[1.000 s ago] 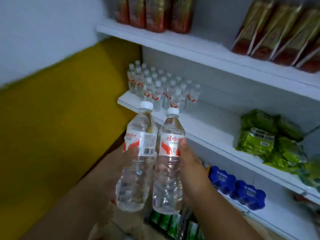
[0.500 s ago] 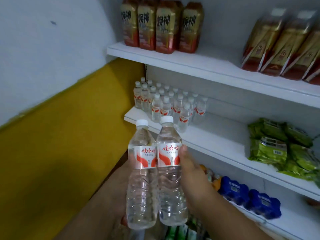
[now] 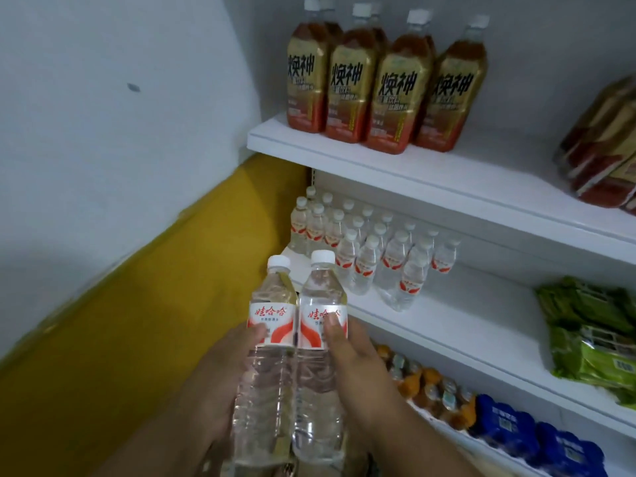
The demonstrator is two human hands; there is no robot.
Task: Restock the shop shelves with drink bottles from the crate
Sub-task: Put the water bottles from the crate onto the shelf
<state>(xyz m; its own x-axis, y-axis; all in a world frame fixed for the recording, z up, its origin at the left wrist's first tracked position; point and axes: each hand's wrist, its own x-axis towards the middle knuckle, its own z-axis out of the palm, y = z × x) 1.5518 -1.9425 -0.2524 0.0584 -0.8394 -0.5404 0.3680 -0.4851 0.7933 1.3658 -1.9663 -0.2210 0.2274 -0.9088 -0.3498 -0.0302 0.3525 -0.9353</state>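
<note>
Two clear water bottles with white caps and red-and-white labels stand upright side by side in front of me. My left hand (image 3: 220,370) grips the left water bottle (image 3: 265,373); my right hand (image 3: 354,366) grips the right water bottle (image 3: 318,380), thumb on its label. Both are held just short of the front edge of the middle white shelf (image 3: 457,325). On that shelf's left end stands a cluster of several matching water bottles (image 3: 364,249). The crate is out of view.
The top shelf (image 3: 413,170) holds large brown tea bottles (image 3: 385,84) and wrapped packs at right. Green packets (image 3: 592,332) lie on the middle shelf's right. Orange drinks (image 3: 430,387) and blue packs (image 3: 537,438) fill the lower shelf. A white-and-yellow wall (image 3: 120,304) closes the left side.
The view has tilted up, showing the tea bottles' caps. The two held bottles have straightened, come together and moved closer to the middle shelf's edge.
</note>
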